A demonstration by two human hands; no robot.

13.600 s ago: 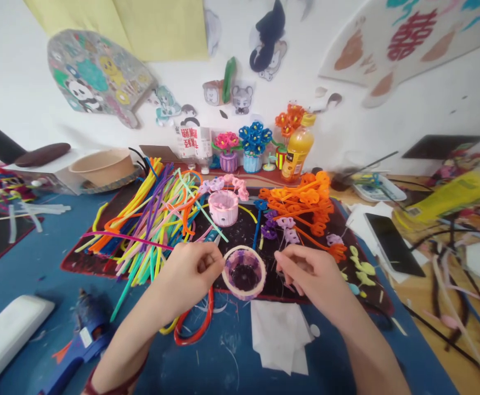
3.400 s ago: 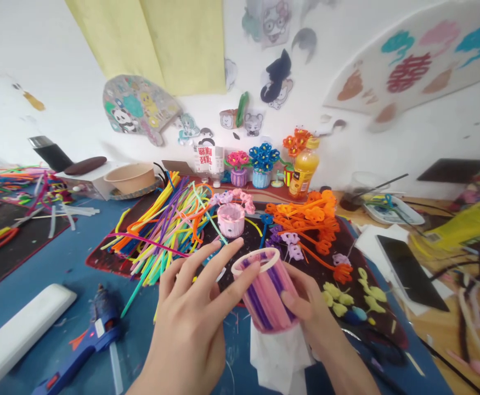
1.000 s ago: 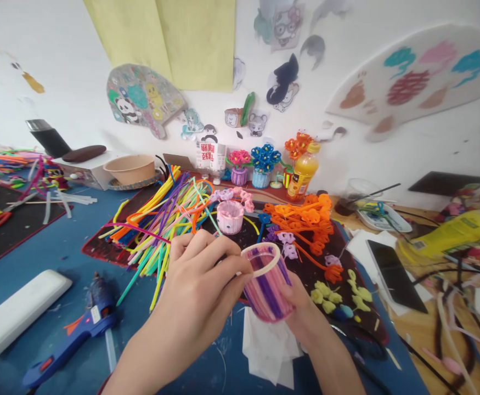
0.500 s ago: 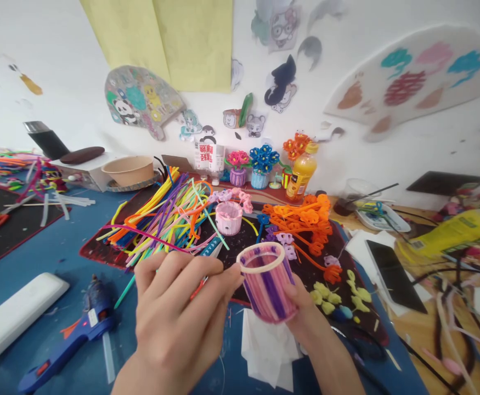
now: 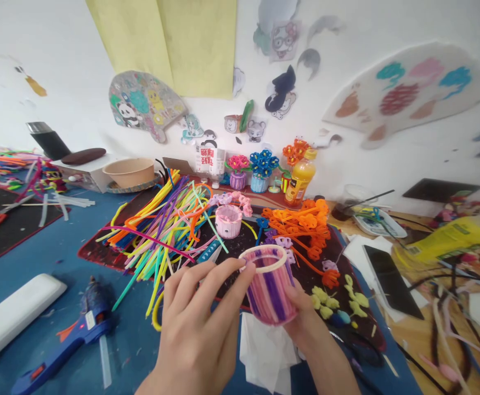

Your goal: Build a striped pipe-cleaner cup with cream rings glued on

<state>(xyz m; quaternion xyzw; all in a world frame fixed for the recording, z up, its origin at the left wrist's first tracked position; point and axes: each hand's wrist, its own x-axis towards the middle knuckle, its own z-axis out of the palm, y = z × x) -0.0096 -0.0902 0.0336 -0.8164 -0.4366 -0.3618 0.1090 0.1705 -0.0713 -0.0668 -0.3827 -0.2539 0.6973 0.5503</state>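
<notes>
A small pot (image 5: pixel 270 291) covered in pink and purple pipe-cleaner stripes, with a cream ring round its top, tilts slightly toward me. My right hand (image 5: pixel 301 310) grips it from the right side, the thumb on its outer wall. At the left of the ring, my left hand (image 5: pixel 207 315) has thumb and index finger closed on the rim; the other fingers are curled behind. Just beyond stands a pink pipe-cleaner pot (image 5: pixel 229 222) with pink and lilac curls. Orange pipe-cleaner flowers (image 5: pixel 305 222) lie to its right.
Loose coloured pipe cleaners (image 5: pixel 161 225) spread over the dark mat. A blue glue gun (image 5: pixel 79 334) and a white case (image 5: pixel 17 318) lie at left. White tissue (image 5: pixel 264 351) is under the hands. A phone (image 5: pixel 391 280) lies right; a juice bottle (image 5: pixel 301 178) stands behind.
My left hand has shifted right, its fingertips now over the pot's rim. A yellow pipe cleaner has come into sight beside it. My right hand keeps its grip on the pot.
</notes>
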